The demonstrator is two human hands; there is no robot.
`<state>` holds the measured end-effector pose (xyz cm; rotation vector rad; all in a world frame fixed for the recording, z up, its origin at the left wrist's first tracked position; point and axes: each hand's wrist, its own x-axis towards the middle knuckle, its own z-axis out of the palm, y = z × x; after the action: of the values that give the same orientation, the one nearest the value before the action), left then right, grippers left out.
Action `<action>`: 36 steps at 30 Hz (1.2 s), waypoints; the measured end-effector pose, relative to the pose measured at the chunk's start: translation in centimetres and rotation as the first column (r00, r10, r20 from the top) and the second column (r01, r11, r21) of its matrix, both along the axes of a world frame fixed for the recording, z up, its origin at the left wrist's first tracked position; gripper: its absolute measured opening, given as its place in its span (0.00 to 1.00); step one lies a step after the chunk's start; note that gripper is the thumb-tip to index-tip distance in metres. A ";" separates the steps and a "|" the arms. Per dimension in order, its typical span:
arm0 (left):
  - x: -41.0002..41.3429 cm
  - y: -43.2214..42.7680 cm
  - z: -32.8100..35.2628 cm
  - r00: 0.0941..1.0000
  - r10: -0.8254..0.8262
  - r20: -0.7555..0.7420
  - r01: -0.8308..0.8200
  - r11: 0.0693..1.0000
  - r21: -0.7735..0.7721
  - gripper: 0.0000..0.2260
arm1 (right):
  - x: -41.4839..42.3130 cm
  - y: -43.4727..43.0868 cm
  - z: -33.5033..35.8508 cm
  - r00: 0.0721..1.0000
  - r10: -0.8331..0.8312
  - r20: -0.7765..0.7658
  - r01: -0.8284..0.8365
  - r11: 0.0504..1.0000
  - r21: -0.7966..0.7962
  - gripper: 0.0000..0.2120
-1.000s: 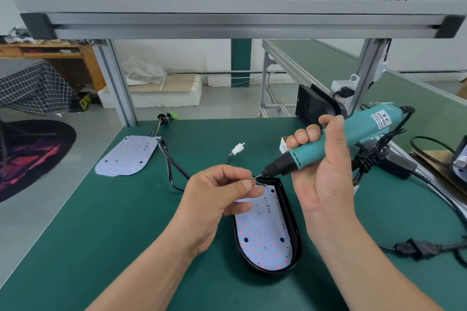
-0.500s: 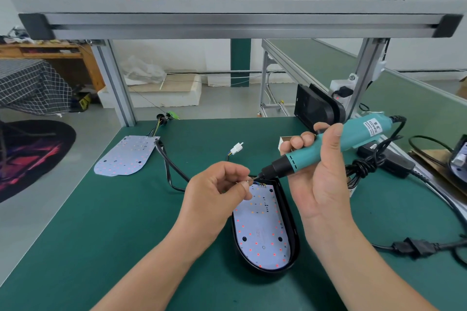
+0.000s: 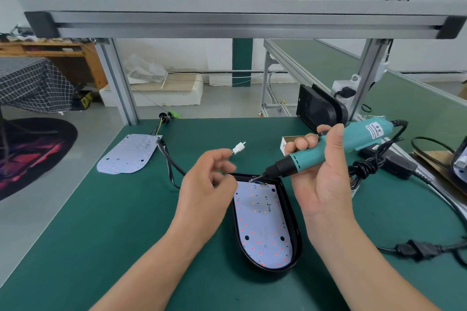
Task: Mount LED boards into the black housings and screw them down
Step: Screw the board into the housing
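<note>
My right hand (image 3: 326,184): wrapped tight round the screwdriver (image 3: 353,141), thumb up its side, so the tool does not wobble.
My left hand (image 3: 207,184): fingers bent, just beside the tool's tip. They are blurry, so I cannot tell if they pinch a screw or hold nothing.
Screwdriver: blue-green smooth plastic, round like a fat pen, with a black nose. I tilt it down so its thin metal tip meets the far edge of the board, right by my left fingertips.
LED board (image 3: 262,225): flat, thin and pale, with tiny red and orange dots. It lies inside the housing, nearer to me than my fingers, between my two wrists.
Black housing (image 3: 296,225): shiny hard plastic, straight at the far end, round at the near end, like a shallow tub. It lies flat so the board stays put while I screw.
Green mat (image 3: 101,222): dull and soft-looking under everything.
Spare board (image 3: 129,154): same shape, bare on the mat, well off to the left of my left fingers.
White plug (image 3: 238,148): small, on thin wires, just past my left knuckles.
Holes: two dark ones near the round end look empty, so I think more screws are needed.
</note>
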<state>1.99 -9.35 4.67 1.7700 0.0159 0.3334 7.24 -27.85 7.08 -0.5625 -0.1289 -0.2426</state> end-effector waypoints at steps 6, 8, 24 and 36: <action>0.5 1.5 0.6 0.944 -0.002 -0.330 0.133 0.918 0.373 0.24 | 0.7 0.1 -0.4 1.000 -0.023 -0.014 0.022 0.999 -0.043 0.10; 0.2 1.3 0.4 0.931 -0.029 -0.363 0.203 0.869 0.452 0.30 | 1.0 0.3 -0.7 1.000 -0.017 -0.011 0.016 0.997 -0.079 0.08; 0.6 0.6 -1.0 0.875 -0.175 -0.451 0.325 0.904 0.280 0.24 | 1.2 2.1 -1.4 0.998 0.041 0.050 -0.027 0.970 -0.241 0.07; 0.7 0.4 -1.1 0.886 -0.176 -0.430 0.308 0.915 0.260 0.24 | 0.9 2.7 -1.1 0.995 0.072 0.064 -0.049 0.950 -0.309 0.06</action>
<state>2.67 -8.95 3.54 2.1132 0.0292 -0.2310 8.13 -25.16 5.96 -0.8581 -0.2593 -0.1845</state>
